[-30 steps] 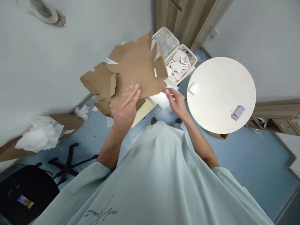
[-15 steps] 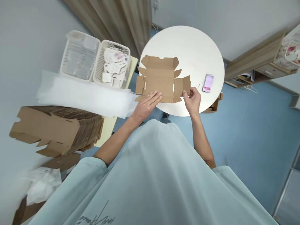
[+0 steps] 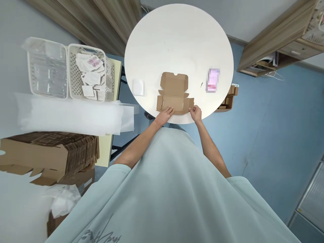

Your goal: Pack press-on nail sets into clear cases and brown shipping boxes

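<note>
An unfolded cardboard mailer box (image 3: 174, 86) lies on the near part of the round white table (image 3: 177, 40), its lid panel and side flaps spread out. My left hand (image 3: 164, 115) rests with fingers stretched out on the near left edge of the cardboard. At the right side flap, my right hand (image 3: 196, 114) pinches the flap's near corner between thumb and fingers. A small white square item (image 3: 138, 87) lies on the table to the left of the box. To the right is a phone-like pink and lilac rectangle (image 3: 213, 80), blurred out.
Left of the table, a pale yellow side table (image 3: 105, 152) bears a basket of white packets (image 3: 87, 72), a basket of clear plastic pieces (image 3: 48, 69), white foam sheets (image 3: 71, 114) and a stack of flat cardboard boxes (image 3: 50, 155). An open carton (image 3: 225, 103) stands right of the table.
The cardboard box has come down onto the table nearer to me, both hands moving with it. The white square item is now uncovered on the left, and the camera view has shifted.
</note>
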`<state>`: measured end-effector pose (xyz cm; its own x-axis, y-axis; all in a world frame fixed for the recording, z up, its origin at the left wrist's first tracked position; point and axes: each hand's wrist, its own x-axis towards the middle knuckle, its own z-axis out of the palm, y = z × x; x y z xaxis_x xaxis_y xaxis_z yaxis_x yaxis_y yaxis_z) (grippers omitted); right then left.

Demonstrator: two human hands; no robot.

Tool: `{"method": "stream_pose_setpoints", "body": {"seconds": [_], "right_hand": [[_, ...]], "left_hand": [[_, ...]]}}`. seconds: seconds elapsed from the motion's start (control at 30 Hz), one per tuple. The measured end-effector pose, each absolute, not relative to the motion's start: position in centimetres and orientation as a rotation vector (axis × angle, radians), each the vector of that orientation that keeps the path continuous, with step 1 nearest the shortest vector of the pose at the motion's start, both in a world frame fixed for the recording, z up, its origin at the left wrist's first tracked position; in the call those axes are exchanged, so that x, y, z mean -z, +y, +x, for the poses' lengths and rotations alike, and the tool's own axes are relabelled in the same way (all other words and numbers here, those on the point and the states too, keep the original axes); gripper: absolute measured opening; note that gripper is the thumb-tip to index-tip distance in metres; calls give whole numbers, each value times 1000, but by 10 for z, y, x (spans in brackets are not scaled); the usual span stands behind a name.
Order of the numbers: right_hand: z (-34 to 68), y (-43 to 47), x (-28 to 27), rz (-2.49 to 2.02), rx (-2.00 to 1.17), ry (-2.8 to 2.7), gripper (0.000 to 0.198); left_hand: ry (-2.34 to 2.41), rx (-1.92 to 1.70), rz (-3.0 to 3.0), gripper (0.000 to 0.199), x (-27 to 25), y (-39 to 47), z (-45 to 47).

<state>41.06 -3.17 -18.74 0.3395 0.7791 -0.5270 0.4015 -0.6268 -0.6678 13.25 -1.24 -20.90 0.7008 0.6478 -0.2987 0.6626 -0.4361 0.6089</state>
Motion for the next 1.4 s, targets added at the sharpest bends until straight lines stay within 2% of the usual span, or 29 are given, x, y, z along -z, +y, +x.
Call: {"method": "stream_pose_setpoints", "body": {"seconds": [0.13, 0.33, 0.47, 0.73, 0.97, 1.1, 1.3, 1.4], "right_hand": [[410, -36, 197, -2296, -1262, -1035, 11], [407, -22, 191, -2287, -974, -1283, 46], [392, 12, 193, -2172, -1070, -1370, 56], [349, 58, 223, -2342, -1216, -1373, 91], [337, 42, 223, -2198, -1226, -1394, 102], [335, 18, 208, -2222, -1291, -1449, 106], [322, -18, 185, -2215, -1394, -1641, 148], [318, -25, 183, -2216, -1395, -1685, 154]], "left_hand": [[1110, 219, 2090, 61, 211, -12, 139], [1191, 312, 2076, 69, 213, -15, 136], [1197, 300, 2068, 73, 216, -16, 129], [1182, 270, 2053, 75, 213, -7, 103], [1071, 296, 2052, 62, 219, 14, 74], [1098, 231, 2042, 69, 221, 24, 65], [1069, 151, 2032, 73, 219, 41, 63], [1092, 191, 2020, 68, 215, 46, 64]]}}
